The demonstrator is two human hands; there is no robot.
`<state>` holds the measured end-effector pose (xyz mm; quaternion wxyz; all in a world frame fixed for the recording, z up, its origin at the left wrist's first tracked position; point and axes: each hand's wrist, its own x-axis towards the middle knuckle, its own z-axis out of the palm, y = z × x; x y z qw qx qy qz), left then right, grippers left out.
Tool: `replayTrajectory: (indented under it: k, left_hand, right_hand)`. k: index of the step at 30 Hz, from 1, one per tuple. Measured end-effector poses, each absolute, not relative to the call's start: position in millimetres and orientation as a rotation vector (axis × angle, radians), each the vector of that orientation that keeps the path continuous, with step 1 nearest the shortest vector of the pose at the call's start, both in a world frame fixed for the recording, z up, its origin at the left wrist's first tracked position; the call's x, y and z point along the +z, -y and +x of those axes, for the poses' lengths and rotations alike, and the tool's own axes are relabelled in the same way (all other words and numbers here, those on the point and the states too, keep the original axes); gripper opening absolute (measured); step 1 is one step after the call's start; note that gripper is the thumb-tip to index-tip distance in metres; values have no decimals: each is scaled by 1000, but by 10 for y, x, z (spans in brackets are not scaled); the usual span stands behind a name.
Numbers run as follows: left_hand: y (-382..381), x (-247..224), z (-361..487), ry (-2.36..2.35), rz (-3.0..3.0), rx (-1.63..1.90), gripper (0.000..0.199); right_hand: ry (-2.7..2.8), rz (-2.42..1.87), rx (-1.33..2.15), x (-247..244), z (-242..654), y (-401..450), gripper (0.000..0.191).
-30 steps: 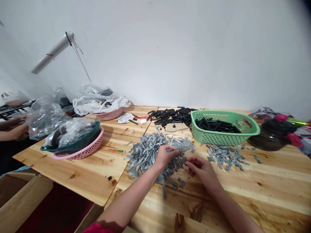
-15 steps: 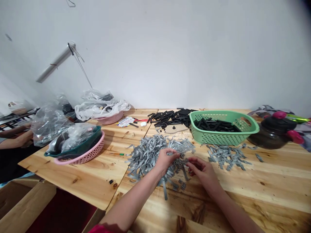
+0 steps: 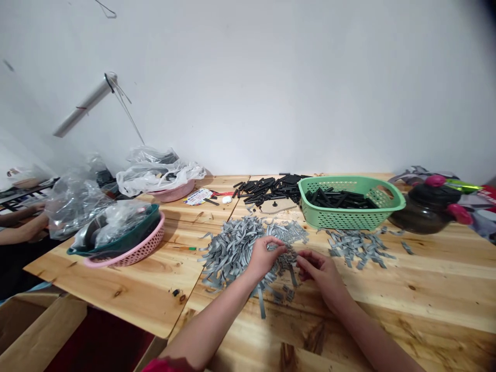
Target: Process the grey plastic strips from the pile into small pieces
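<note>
A heap of short grey strips (image 3: 232,253), flat and ribbon-like, lies on the wooden table before me. My left hand (image 3: 267,257) is over its right side, thumb and fingers pinched together. Just to the right, my right hand (image 3: 318,269) is also closed in a pinch, its fingertips close to the left ones. Whatever is between the fingertips blends into the grey pile and is too small to name. Small cut grey pieces (image 3: 289,293) lie below the hands. A smaller scatter of grey strips (image 3: 360,248) is to the right.
Behind the heap are black rods (image 3: 267,188) and a green basket (image 3: 344,219) of more rods. A dark pot (image 3: 420,212) stands at right. At left are a pink basket (image 3: 145,248) under a teal one, plastic bags (image 3: 155,178), and another person's arm (image 3: 23,230).
The view has shifted slightly, so the basket and pot appear a little further left. Both hands stay pinched close together over the heap, almost unmoved.
</note>
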<state>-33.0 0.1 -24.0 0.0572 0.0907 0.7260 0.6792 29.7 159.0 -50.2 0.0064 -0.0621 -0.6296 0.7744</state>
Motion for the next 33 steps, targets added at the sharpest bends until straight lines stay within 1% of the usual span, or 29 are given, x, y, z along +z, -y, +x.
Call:
replayTrajectory:
  k: [2,4,6,11,14,18,22,28,33]
  left_hand:
    - [-43,-237,-297,-2246,434,2035,12]
    - [-89,-247,-248,-2231,467,2035,11]
    - [-125,-259,-195,-2146,381,2056,16]
    - [-135,-269,-134,-1727,162,2070,40]
    - [-114,-286,-161,-1574,59,2095,41]
    - [-90,-297,-214,-1370,-45,2161,38]
    - [-73,-262,-237,-1238,-58,2227,35]
    - [-86,-249,-215,-1281,-60,2231,37]
    - [-104,-301,-202,-1387,-21,2217,39]
  right_hand:
    - [1910,-232,2443,-476,300,-1581,48]
    - [1898,-217,2407,-454,303,-1580,50]
    - [1945,-149,2327,-436,309,-1591,44]
    - [2083,40,2054,-415,332,-1643,33]
    - [2145,85,1959,-418,334,-1648,32]
    - [1978,18,2138,-405,324,-1621,48]
    - [1932,-58,2378,-355,354,-1588,43]
    - [1772,-123,2776,-318,423,-1555,37]
    - [1666,-180,2922,-334,415,-1591,35]
